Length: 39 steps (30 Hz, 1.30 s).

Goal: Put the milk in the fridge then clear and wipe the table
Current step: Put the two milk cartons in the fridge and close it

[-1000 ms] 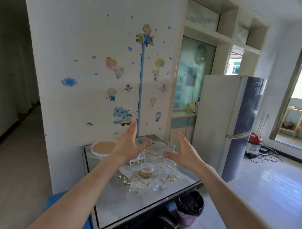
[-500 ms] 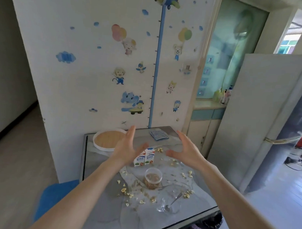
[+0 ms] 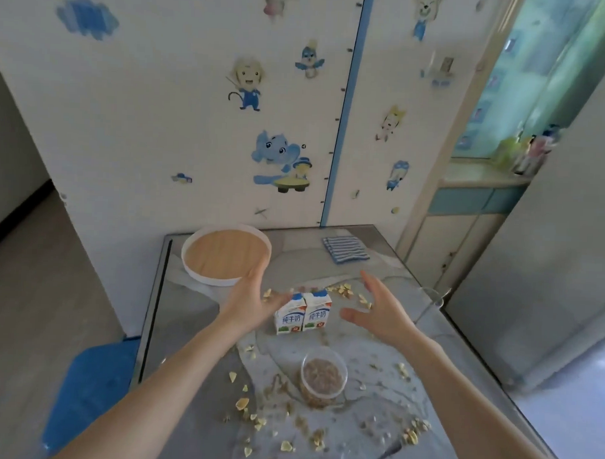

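While the two milk cartons (image 3: 303, 313) stand upright and touching, side by side near the middle of the worktop (image 3: 195, 315), the left hand (image 3: 248, 304) and right hand (image 3: 380, 318) flank them with fingers (image 3: 257, 281) straight and spread, gripping nothing. The left thumb sits at one carton's top, contact uncertain; the right hand is clearly apart. A two-handed squeeze looks likely next. Because the cartons are separate, uneven pressure could let one pivot out and topple toward the open tub (image 3: 323, 374) just in front, or scatter more flakes (image 3: 243, 404). With both hands full, opening the fridge (image 3: 551, 238) on the right would be awkward.
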Tool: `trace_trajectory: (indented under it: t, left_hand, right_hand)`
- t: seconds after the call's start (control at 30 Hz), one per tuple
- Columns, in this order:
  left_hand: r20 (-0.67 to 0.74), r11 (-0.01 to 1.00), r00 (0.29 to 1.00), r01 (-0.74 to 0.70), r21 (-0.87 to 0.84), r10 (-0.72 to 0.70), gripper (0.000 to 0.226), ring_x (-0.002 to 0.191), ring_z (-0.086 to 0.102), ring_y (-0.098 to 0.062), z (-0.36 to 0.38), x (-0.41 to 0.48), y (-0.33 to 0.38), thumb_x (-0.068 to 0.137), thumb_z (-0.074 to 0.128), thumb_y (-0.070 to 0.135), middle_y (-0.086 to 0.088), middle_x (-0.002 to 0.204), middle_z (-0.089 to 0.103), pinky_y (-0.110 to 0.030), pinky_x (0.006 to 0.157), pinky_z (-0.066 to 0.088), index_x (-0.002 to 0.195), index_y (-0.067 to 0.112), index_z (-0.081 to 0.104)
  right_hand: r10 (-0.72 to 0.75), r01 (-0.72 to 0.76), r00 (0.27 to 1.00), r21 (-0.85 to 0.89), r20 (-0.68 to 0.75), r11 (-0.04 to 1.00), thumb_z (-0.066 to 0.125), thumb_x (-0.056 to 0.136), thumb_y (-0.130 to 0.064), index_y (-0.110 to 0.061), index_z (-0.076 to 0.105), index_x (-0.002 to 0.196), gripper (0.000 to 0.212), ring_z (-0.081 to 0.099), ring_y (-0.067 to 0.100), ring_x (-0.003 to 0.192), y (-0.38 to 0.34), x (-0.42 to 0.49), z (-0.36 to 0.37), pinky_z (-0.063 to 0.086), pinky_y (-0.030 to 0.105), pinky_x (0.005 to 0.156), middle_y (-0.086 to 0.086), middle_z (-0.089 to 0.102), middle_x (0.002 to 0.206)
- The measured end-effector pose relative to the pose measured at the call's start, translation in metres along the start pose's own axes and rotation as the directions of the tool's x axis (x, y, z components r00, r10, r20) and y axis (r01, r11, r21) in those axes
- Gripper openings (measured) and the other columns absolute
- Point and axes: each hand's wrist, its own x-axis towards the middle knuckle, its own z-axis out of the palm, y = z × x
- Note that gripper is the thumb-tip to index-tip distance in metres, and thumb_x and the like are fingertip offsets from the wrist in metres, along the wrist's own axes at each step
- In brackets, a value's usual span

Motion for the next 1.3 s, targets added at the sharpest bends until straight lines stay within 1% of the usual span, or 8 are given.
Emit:
trace_trajectory:
  t: [0.13, 0.3, 0.43, 0.57, 0.73, 0.9, 1.07, 1.3]
  left_hand:
    - [0.062, 0.995, 0.994, 0.089, 0.054, -0.092, 0.090, 0.140, 0.025, -0.022, 0.026, 0.029, -0.032, 0.081, 0.066, 0.035, -0.006, 0.154, 0.022, -0.036, 0.111, 0.027, 0.147, 0.013, 0.010]
    - [0.075, 0.978, 0.978, 0.187, 0.089, -0.194, 0.089, 0.139, 0.026, -0.021, 0.062, 0.058, -0.067, 0.080, 0.069, 0.032, -0.008, 0.153, 0.024, -0.032, 0.110, 0.024, 0.146, 0.010, 0.014]
    - [0.067, 0.970, 0.970, 0.229, 0.082, -0.234, 0.087, 0.136, 0.033, -0.022, 0.098, 0.077, -0.100, 0.078, 0.070, 0.029, -0.007, 0.149, 0.033, -0.031, 0.107, 0.028, 0.145, 0.010, 0.018]
    - [0.043, 0.966, 0.967, 0.250, 0.057, -0.253, 0.085, 0.127, 0.045, -0.022, 0.129, 0.097, -0.133, 0.073, 0.076, 0.029, -0.003, 0.139, 0.047, -0.039, 0.104, 0.039, 0.142, 0.013, 0.029]
    - [0.023, 0.964, 0.964, 0.265, 0.029, -0.265, 0.064, 0.122, 0.050, -0.017, 0.162, 0.118, -0.162, 0.075, 0.073, 0.019, 0.001, 0.132, 0.053, -0.027, 0.097, 0.040, 0.131, 0.016, 0.043]
    - [-0.031, 0.969, 0.969, 0.245, -0.012, -0.245, 0.056, 0.113, 0.057, -0.018, 0.168, 0.124, -0.171, 0.075, 0.074, 0.018, -0.002, 0.125, 0.060, -0.028, 0.091, 0.046, 0.126, 0.016, 0.051]
    - [-0.006, 0.967, 0.968, 0.250, -0.054, -0.251, 0.055, 0.116, 0.055, -0.020, 0.164, 0.119, -0.163, 0.076, 0.072, 0.013, -0.005, 0.127, 0.059, -0.035, 0.097, 0.047, 0.126, 0.012, 0.051]
    - [-0.031, 0.968, 0.979, 0.195, -0.161, -0.203, 0.049, 0.108, 0.060, -0.016, 0.132, 0.114, -0.122, 0.074, 0.074, 0.015, -0.002, 0.117, 0.064, -0.041, 0.095, 0.049, 0.118, 0.013, 0.055]
  right_hand:
    - [0.046, -0.045, 0.997, -0.019, 0.062, 0.999, 0.071, 0.076, -0.034, -0.018, 0.018, 0.145, 0.088, 0.030, 0.021, 0.137, 0.032, 0.037, 0.018, 0.031, 0.039, 0.110, 0.005, 0.029, 0.150]
    - [0.084, -0.091, 0.986, 0.042, 0.146, 0.995, 0.073, 0.076, -0.027, -0.014, 0.021, 0.144, 0.087, 0.031, 0.022, 0.137, 0.072, 0.087, 0.045, 0.031, 0.038, 0.109, 0.007, 0.031, 0.149]
    - [0.093, -0.113, 0.973, 0.083, 0.209, 0.990, 0.074, 0.075, -0.022, -0.012, 0.023, 0.143, 0.085, 0.034, 0.022, 0.135, 0.109, 0.129, 0.075, 0.038, 0.030, 0.094, 0.009, 0.036, 0.146]
    - [0.082, -0.112, 0.965, 0.107, 0.250, 0.988, 0.073, 0.075, -0.019, -0.009, 0.028, 0.141, 0.081, 0.037, 0.021, 0.133, 0.142, 0.165, 0.104, 0.038, 0.034, 0.103, 0.005, 0.041, 0.141]
    - [-0.006, -0.084, 0.936, 0.239, 0.351, 0.967, 0.069, 0.073, 0.005, -0.007, 0.047, 0.121, 0.054, 0.056, 0.012, 0.100, 0.161, 0.197, 0.138, 0.049, 0.004, 0.063, -0.001, 0.057, 0.108]
    - [-0.020, -0.099, 0.944, 0.338, 0.330, 0.936, 0.068, 0.073, 0.007, -0.007, 0.050, 0.117, 0.050, 0.059, 0.019, 0.100, 0.171, 0.207, 0.153, 0.053, 0.031, 0.082, 0.010, 0.062, 0.114]
    - [-0.055, -0.077, 0.944, 0.379, 0.325, 0.922, 0.066, 0.076, 0.007, -0.004, 0.050, 0.117, 0.045, 0.056, 0.012, 0.090, 0.167, 0.201, 0.145, 0.048, 0.003, 0.058, 0.000, 0.058, 0.103]
    - [-0.123, -0.008, 0.951, 0.419, 0.285, 0.908, 0.069, 0.076, -0.002, -0.016, 0.056, 0.108, 0.037, 0.060, 0.000, 0.087, 0.142, 0.183, 0.097, 0.050, 0.006, 0.064, -0.008, 0.065, 0.097]
